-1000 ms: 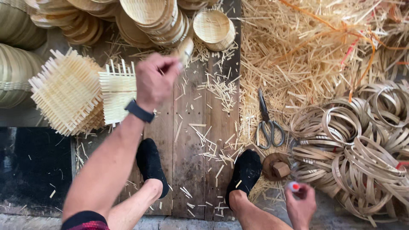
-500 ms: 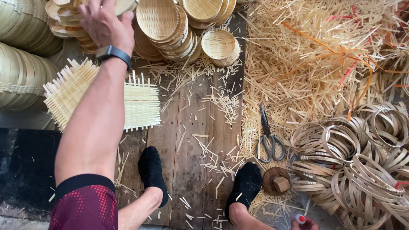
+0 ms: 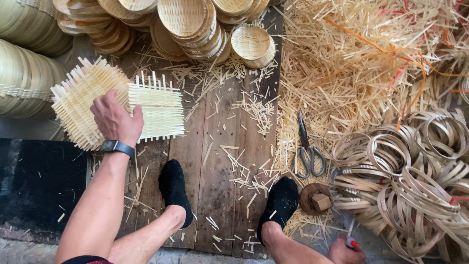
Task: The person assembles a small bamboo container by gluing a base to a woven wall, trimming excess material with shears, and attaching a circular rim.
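On the boards, two woven mats [image 3: 156, 110], one scissors [image 3: 307, 151].

Grey-handled scissors [image 3: 307, 151] lie on the wooden planks [image 3: 220, 161] beside a heap of bamboo slivers [image 3: 351, 63]. Stacked round woven baskets [image 3: 188, 22] line the top, coiled bamboo hoops [image 3: 415, 181] pile at right, and a small wooden block [image 3: 317, 199] sits near them.

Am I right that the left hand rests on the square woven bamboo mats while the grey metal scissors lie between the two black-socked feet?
Not quite. In the head view the grey metal scissors lie above the right foot, beside the straw. The left hand does rest on the square woven bamboo mats.
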